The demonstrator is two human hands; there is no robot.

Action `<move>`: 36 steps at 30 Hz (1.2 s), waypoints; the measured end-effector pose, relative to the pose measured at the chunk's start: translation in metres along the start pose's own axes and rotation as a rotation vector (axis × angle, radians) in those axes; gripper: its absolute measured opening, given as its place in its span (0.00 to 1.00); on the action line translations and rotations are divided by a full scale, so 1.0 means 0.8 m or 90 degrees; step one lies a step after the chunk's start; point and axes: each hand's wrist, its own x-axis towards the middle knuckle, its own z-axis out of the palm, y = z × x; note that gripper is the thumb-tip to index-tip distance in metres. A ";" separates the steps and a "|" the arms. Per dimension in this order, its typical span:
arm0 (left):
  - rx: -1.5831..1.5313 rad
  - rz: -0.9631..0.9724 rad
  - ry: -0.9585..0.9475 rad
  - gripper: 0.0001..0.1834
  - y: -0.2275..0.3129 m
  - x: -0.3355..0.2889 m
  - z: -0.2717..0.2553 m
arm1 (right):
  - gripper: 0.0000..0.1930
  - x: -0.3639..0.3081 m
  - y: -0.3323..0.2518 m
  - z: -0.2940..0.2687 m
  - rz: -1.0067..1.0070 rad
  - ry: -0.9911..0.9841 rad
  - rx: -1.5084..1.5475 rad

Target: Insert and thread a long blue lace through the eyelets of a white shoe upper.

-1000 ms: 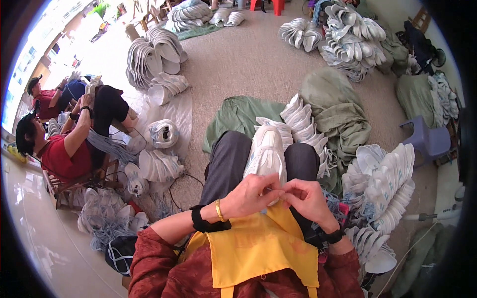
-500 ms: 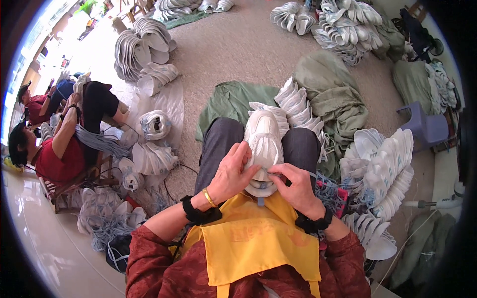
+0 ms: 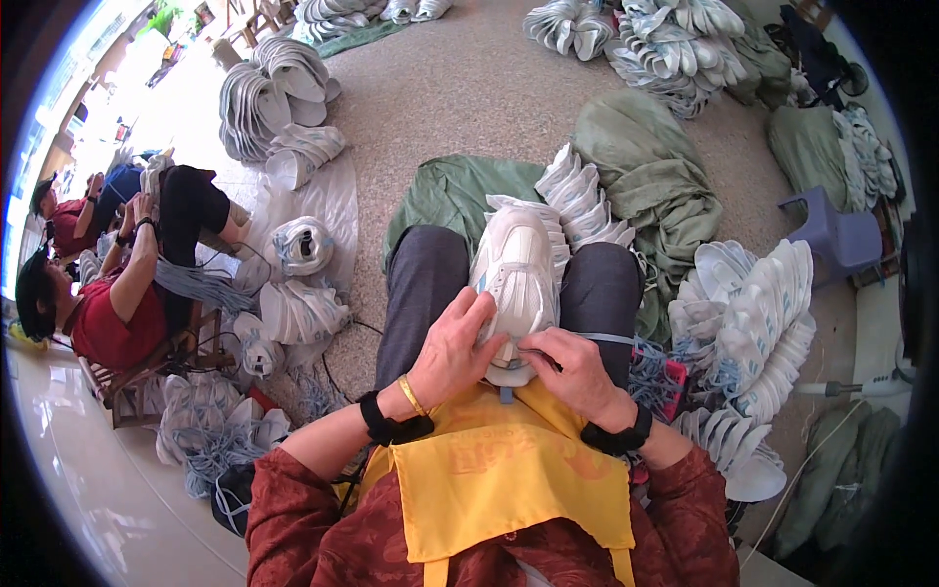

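A white sneaker (image 3: 515,256) rests on my lap between my knees, toe pointing away. My left hand (image 3: 452,342) is closed on its left side, the thumb pressing near the tongue and upper eyelets. From the right, my right hand (image 3: 582,370) pinches with thumb and forefinger at the sneaker's collar end. A pale grey-blue shoelace (image 3: 608,338) stretches over my right thigh toward that hand; its end between the fingertips is too small to make out clearly.
Nested white shoe uppers (image 3: 758,328) stand at my right beside a lace bundle (image 3: 650,367). More uppers (image 3: 585,201) and green cloth (image 3: 460,201) lie past my knees. A purple stool (image 3: 836,235) stands far right. Two people work at left, the nearer in a red shirt (image 3: 122,318).
My right hand has shifted slightly left and down at the sneaker's opening. More of the shoelace shows across my right thigh. My left hand keeps its hold.
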 end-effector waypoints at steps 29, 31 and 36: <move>-0.110 -0.081 0.027 0.14 -0.038 0.053 -0.006 | 0.04 0.063 0.021 -0.008 0.190 0.185 0.138; -0.107 -0.098 0.017 0.15 -0.044 0.061 -0.002 | 0.04 0.066 0.026 -0.002 0.168 0.209 0.136; -0.115 -0.124 0.008 0.17 -0.051 0.066 0.003 | 0.05 0.068 0.032 -0.005 0.176 0.189 0.092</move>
